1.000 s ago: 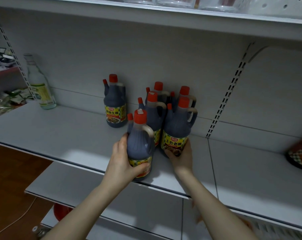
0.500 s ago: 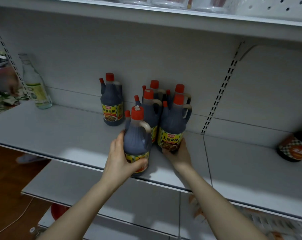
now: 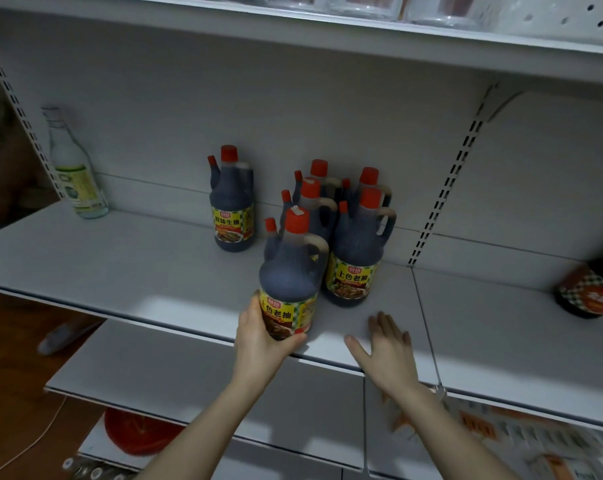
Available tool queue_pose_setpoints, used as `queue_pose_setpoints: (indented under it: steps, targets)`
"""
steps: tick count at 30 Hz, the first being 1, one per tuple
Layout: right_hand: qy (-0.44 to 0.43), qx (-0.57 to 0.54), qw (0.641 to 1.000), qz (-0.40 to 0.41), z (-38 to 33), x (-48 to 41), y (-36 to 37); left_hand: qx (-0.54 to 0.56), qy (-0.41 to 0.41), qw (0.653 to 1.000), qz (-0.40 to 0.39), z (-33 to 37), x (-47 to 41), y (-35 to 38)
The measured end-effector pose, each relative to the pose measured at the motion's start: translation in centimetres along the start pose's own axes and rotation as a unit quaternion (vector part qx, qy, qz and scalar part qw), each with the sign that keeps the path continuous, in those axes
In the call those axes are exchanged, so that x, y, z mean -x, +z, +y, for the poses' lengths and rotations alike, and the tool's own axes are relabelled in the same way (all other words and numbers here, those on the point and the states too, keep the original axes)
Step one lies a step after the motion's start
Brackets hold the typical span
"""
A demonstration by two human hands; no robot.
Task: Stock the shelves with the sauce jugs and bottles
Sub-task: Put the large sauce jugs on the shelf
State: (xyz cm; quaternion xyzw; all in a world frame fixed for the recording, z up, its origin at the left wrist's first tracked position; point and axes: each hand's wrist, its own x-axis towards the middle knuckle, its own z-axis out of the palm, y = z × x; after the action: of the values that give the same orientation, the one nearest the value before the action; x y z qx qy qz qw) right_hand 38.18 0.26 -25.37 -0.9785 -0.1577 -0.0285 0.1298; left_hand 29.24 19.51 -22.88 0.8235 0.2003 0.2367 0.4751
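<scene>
In the head view, my left hand (image 3: 262, 337) gripped the front jug (image 3: 289, 282) low on its body, fingers and thumb curled round the yellow label. The jug was upright near the front edge of the shelf (image 3: 120, 265); I could not tell whether its base sat fully down. My right hand (image 3: 386, 348) was flat and spread just to the right of it, over the shelf's front lip, with nothing in it.

Close behind and to the right of the jug I held stood the labelled jug (image 3: 357, 261). The three rear jugs (image 3: 315, 202) were packed behind those in a tight group by the back panel. A single jug (image 3: 231, 202) stood apart to the left, and a clear bottle (image 3: 73, 168) was well away at the far left end. At the right edge a dark jar (image 3: 594, 289) was partly cut off.

I judged the stocking partway done: five jugs stood placed, and the sixth was in my grip at the front of the group. What was left was to release it with its label facing out and then fetch more stock. No waiting jugs showed, so I could not say how many remained.
</scene>
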Motion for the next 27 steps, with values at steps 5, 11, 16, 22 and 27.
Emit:
queue_pose_setpoints:
  steps: [5, 11, 16, 22, 27]
  targets:
    - [0.004, 0.020, 1.000, -0.001, -0.2, 0.2, -0.1, -0.033, -0.012, 0.999, 0.010, 0.3, -0.9, 0.6]
    - [0.004, 0.023, 1.000, 0.006, -0.2, 0.2, 0.1, -0.035, 0.001, 0.999, -0.017, -0.4, -1.1, 0.3]
    - [0.007, 0.012, 1.000, 0.019, -0.3, 0.2, 0.3, 0.015, -0.003, 0.999, -0.052, -1.0, -1.2, -0.4]
    - [0.009, 0.016, 1.000, 0.020, -0.3, 0.3, 0.3, 0.005, 0.004, 1.000, -0.026, -0.7, -1.1, -0.2]
    - [0.010, 0.013, 1.000, 0.021, -0.2, 0.2, 0.5, -0.005, -0.002, 1.000, -0.024, -1.0, -1.3, 0.1]
